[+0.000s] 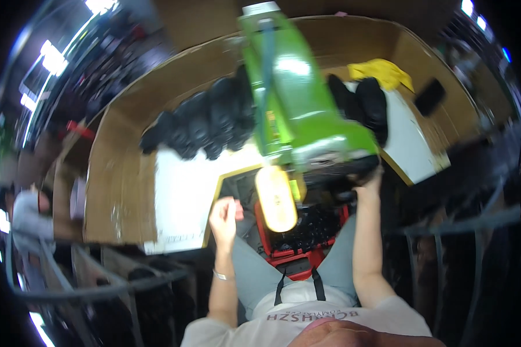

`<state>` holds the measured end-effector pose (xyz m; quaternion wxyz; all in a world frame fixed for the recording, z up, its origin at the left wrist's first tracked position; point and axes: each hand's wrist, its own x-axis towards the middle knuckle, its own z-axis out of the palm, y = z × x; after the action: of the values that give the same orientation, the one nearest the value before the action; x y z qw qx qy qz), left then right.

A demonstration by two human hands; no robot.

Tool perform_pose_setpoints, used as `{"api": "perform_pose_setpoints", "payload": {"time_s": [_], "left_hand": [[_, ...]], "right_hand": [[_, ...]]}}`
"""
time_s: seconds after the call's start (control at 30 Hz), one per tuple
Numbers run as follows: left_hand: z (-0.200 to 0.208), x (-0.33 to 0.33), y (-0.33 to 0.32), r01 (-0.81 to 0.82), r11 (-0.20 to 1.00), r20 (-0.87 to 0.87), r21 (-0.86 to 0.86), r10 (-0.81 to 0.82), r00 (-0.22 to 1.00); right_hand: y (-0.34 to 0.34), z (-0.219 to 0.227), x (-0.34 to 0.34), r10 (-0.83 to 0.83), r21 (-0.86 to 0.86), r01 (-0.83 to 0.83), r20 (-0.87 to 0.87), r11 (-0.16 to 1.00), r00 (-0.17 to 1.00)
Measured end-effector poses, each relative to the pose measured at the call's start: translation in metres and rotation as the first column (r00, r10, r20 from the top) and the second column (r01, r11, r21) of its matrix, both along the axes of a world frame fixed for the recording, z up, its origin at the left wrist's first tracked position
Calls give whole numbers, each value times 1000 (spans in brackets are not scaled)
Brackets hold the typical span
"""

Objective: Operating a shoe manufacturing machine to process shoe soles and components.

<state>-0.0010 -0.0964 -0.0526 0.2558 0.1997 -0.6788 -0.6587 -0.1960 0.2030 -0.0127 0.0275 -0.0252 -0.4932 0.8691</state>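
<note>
My left hand is raised just left of the machine's oval yellow end plate. Its fingers are curled in, and I see nothing in them. At the right front of the green machine, my right hand grips the end of a black shoe, smeared by motion and tucked under the machine's head. A row of black shoes lies on the white board to the left of the machine. Two more black shoes lie close together on its right.
Cardboard walls enclose the white worktop. A yellow cloth and a dark flat block are at the back right. Between my knees stands a red bin with black scraps. Grey metal rails flank me.
</note>
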Motion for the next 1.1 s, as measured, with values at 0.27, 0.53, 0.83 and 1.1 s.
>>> {"api": "perform_pose_setpoints", "payload": {"time_s": [0.27,0.53,0.83,1.1], "left_hand": [[19,-137,-157,-551,742,322,-383,666,673],[39,-190,-210,-690,692,521,-214,678,518],[10,-109,-269,-476,744,6,469,536,844],[79,79,-128,-792,590,-537,156,724,433]], "right_hand": [[-42,-84,89,231,-26,-232,235,972,944],[-44,-98,143,400,49,-471,456,881,795],[-74,-111,161,511,-55,-553,465,831,723],[-69,-105,178,549,1,-615,451,788,704]]}}
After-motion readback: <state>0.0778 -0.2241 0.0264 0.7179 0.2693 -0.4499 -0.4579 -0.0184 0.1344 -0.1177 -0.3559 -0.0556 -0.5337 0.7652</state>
